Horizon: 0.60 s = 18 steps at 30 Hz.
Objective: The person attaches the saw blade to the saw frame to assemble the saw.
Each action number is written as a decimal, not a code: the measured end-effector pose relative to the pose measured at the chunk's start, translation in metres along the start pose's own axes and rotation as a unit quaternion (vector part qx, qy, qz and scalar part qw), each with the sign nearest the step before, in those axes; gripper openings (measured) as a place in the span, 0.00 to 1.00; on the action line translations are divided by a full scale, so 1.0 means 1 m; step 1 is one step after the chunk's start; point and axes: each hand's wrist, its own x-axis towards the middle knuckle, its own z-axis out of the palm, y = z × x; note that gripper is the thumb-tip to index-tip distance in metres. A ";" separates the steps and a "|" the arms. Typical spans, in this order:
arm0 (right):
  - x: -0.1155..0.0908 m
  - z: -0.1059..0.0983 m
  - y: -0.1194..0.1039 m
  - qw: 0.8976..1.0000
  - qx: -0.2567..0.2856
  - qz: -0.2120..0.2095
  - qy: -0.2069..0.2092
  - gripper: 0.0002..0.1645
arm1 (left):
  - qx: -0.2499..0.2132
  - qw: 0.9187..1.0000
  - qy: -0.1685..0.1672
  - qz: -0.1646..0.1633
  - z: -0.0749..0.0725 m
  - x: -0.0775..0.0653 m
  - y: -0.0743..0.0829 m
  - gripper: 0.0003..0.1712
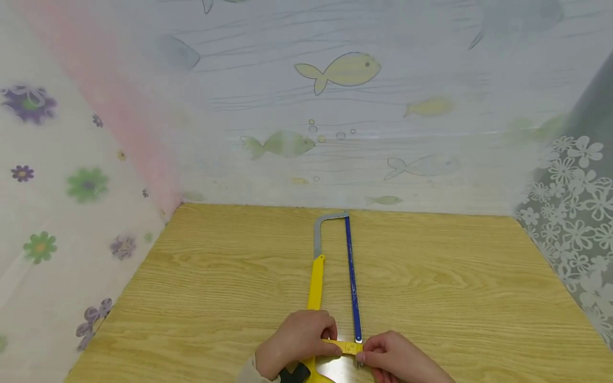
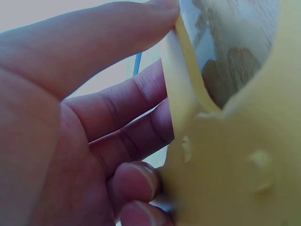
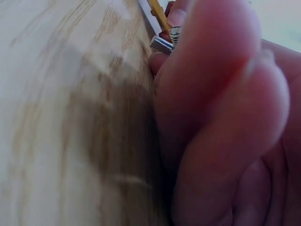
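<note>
A hacksaw lies on the table, its yellow frame [image 1: 315,284] pointing away from me and its grey front arm [image 1: 317,234] curving at the far end. Its blue blade [image 1: 353,276] runs along the right side. My left hand [image 1: 301,335] grips the yellow near end, thumb and fingers around the frame [image 2: 221,160] in the left wrist view. At the near blade end, my right hand [image 1: 397,356] pinches the wing nut [image 3: 162,44], whose threaded screw [image 3: 175,34] shows beside the fingertips. A black handle part [image 1: 294,373] sits under the left wrist, partly hidden.
The wood-grain table [image 1: 215,276] ends at a pale fish-print curtain [image 1: 268,106] behind. A flower-print sheet [image 1: 72,213] hangs along the left edge, and a grey floral curtain [image 1: 579,202] along the right.
</note>
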 end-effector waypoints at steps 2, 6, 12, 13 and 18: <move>0.000 -0.001 0.000 1.000 -0.002 -0.004 -0.003 0.19 | -0.005 1.000 -0.001 0.000 0.000 0.000 -0.001 0.13; 0.000 -0.002 0.000 1.000 -0.003 -0.008 -0.007 0.17 | -0.010 1.000 -0.001 -0.001 0.000 0.001 -0.002 0.13; 0.000 -0.004 0.000 1.000 -0.002 -0.012 -0.010 0.14 | -0.008 1.000 -0.001 0.000 0.001 0.001 -0.002 0.13; -0.001 -0.004 0.000 1.000 0.000 -0.012 -0.011 0.13 | -0.007 1.000 -0.001 0.000 0.001 0.002 -0.002 0.13; 0.000 -0.005 0.000 1.000 0.013 -0.008 -0.013 0.13 | -0.010 1.000 -0.005 -0.001 0.001 0.002 -0.002 0.13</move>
